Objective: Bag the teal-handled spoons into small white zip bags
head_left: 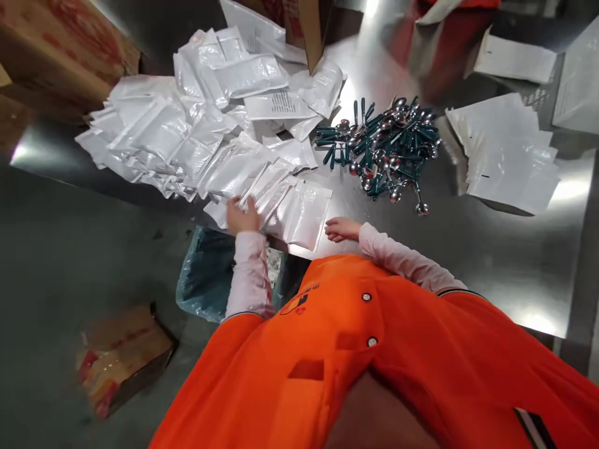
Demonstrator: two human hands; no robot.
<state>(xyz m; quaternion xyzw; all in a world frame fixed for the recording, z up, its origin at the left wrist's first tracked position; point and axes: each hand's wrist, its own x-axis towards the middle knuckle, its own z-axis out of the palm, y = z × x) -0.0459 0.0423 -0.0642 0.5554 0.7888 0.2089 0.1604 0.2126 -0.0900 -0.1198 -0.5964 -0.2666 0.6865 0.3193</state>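
The metal table [510,268] is the largest thing; its near edge disappears behind the orange garment [346,299], then reappears at lower right, and its far side is lost in shadow and glare. The garment itself runs out of view at the bottom.

A broad heap of white packets [154,125] covers the table's left half, reaching the near edge; how deep it lies cannot be told, and its printing is too small to read. A cardboard box [60,62] at upper left is cut off by the picture's border. On the floor, a teal-lined bin [201,268] is partly hidden by the left sleeve, and a carton [126,355] is blurred.

A fanned stack of white packets [510,149] stands at right. Between it and the heap lies a tangle of green-handled utensils [393,140], many overlapping; a strip of metal runs between them and the near edge.

The left hand [243,215] touches the heap's front packets, fingers slightly apart; whether it grips one cannot be told. The right hand [343,229], just beside those packets, has loosely curled fingers, its palm hidden.
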